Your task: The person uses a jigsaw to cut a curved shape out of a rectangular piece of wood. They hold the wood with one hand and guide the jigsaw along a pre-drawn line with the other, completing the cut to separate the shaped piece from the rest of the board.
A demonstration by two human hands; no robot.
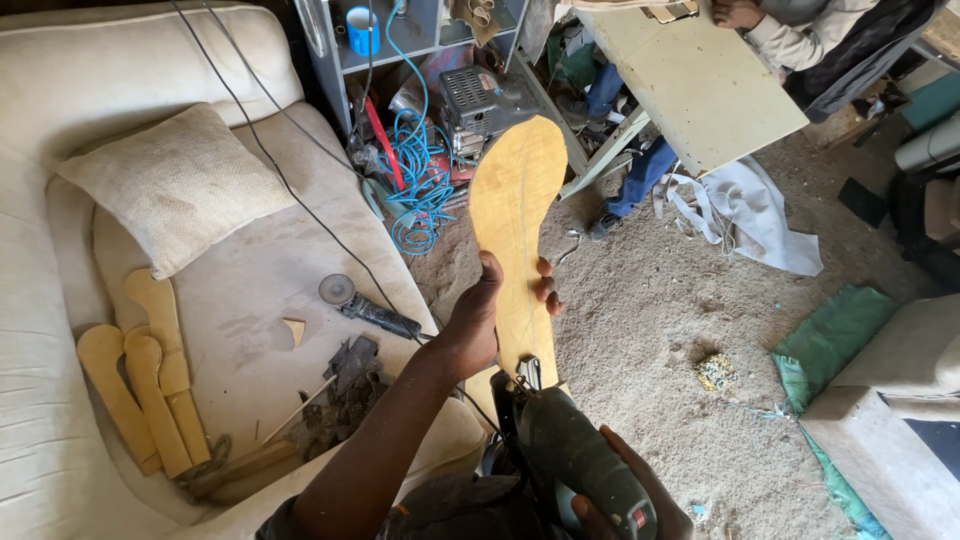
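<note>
Plywood cutout (512,215) gripped by left hand (478,318); right hand (625,500), half-hidden, clasps jigsaw (570,450).

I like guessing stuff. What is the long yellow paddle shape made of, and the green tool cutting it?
The paddle-shaped board, held by the left hand, looks like thin wood or plywood: flat, matte, yellowish-tan with faint grain lines. The green power tool in the right hand seems to have a hard plastic body, smooth, dusty and slightly shiny, with a metal part at its front.

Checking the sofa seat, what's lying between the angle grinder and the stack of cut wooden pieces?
In the head view, a small triangular wood offcut lies between the angle grinder and the wooden pieces, on the dusty sofa seat.
</note>
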